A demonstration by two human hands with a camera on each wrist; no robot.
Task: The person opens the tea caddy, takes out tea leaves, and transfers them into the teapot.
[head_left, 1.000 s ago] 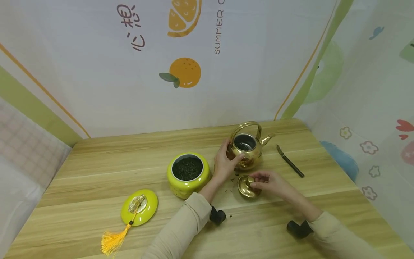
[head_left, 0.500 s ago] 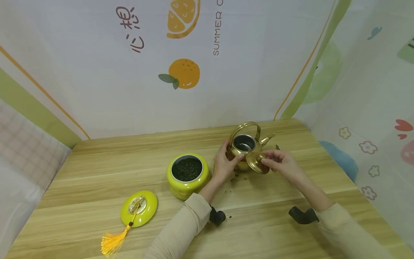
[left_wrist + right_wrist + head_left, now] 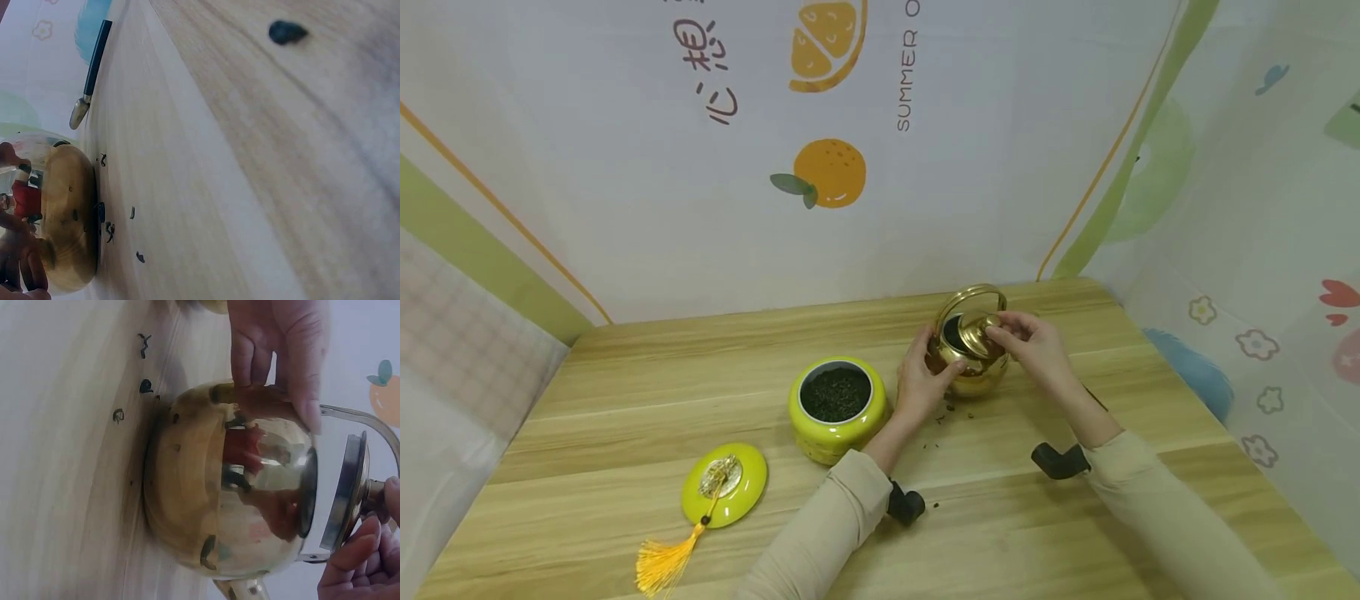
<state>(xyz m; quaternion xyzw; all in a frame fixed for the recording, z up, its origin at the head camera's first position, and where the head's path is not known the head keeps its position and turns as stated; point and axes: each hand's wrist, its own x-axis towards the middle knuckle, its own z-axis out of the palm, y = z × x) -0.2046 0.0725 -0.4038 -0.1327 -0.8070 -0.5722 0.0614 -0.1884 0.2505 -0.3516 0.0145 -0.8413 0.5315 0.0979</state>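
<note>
A shiny golden teapot (image 3: pixel 976 383) with an arched handle stands on the wooden table. My left hand (image 3: pixel 921 385) holds its side, thumb on the near wall and fingers round the left. My right hand (image 3: pixel 1041 354) pinches the knob of the golden teapot lid (image 3: pixel 976 336). In the head view the lid overlaps the right part of the pot's mouth, under the arched handle. From the right wrist the lid (image 3: pixel 351 490) hangs tilted above the opening, a gap between them. The spout is mostly hidden behind my right hand in the head view.
Left of the teapot stands a yellow-green jar (image 3: pixel 838 442) full of dark tea leaves. Its lid (image 3: pixel 741 492), with an orange tassel (image 3: pixel 666 562), lies further left. A small dark-handled scoop (image 3: pixel 94 65) lies right of the pot. Loose tea leaves (image 3: pixel 940 417) dot the table (image 3: pixel 985 533).
My right hand has lifted the teapot lid off the table and carried it up and away from me to the pot's mouth. The left hand has stayed on the teapot.
</note>
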